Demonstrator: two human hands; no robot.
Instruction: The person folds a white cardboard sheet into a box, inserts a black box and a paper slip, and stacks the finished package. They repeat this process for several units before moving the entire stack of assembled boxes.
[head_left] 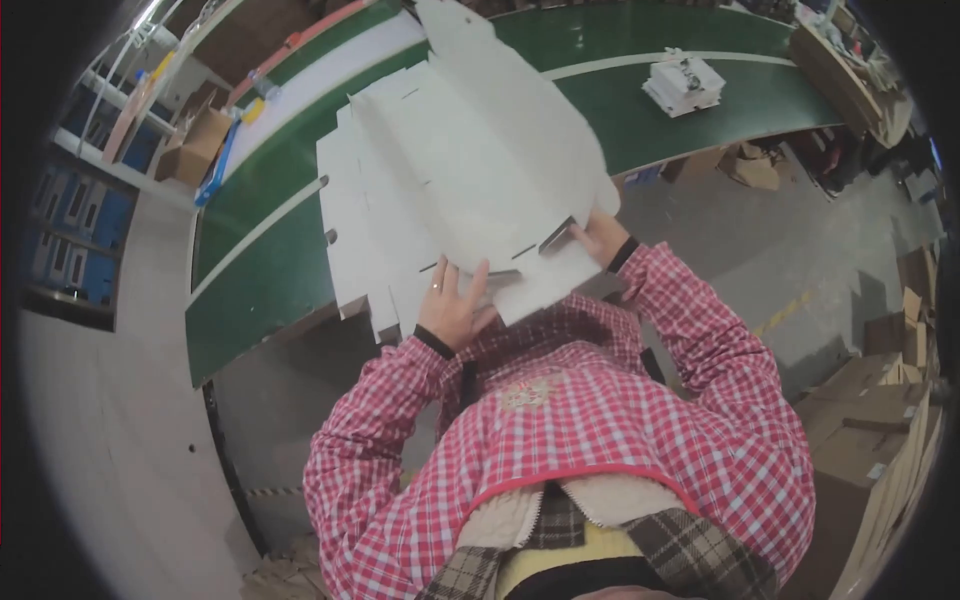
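Note:
A large flat white cardboard box blank [460,170], with slits and flaps, is held up in front of me over the green conveyor belt [270,250]. My left hand [452,305] grips its near edge from below, fingers spread on the card. My right hand [600,238] pinches a flap at the near right corner. Both arms wear red-and-white checked sleeves.
A folded white box [684,82] lies on the belt at the far right. Brown cartons [870,420] are stacked at the right, loose cardboard [750,165] lies on the floor under the belt, and a brown box [195,145] sits at the far left.

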